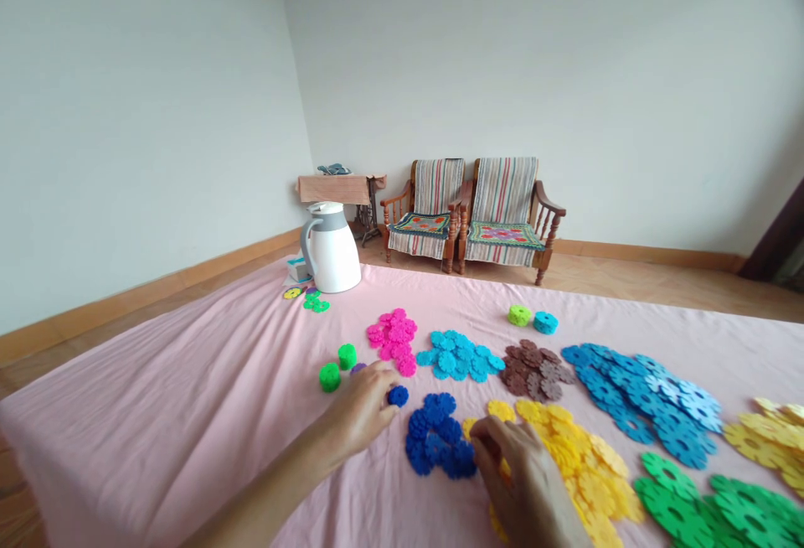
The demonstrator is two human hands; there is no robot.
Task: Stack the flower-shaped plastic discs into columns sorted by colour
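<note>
While both hands work the dark blue discs, status:
green stacks [330, 377]: two, upright, just left of left hand [361, 410]
left hand: fingertips closed on blue stack [398, 396], which sits on cloth [188, 414]
blue pile [436, 443]: loose, between the hands
right hand [524, 481]: fingers curled at pile's right edge, beside yellow pile [584, 464]; hold can't be told
step: likely stacking blue discs
next: needs one loose disc seated flat on the stack

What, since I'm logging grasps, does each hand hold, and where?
The left hand pinches a dark blue disc stack by its side. The right hand rests at the dark blue disc pile; a hold cannot be told.
</note>
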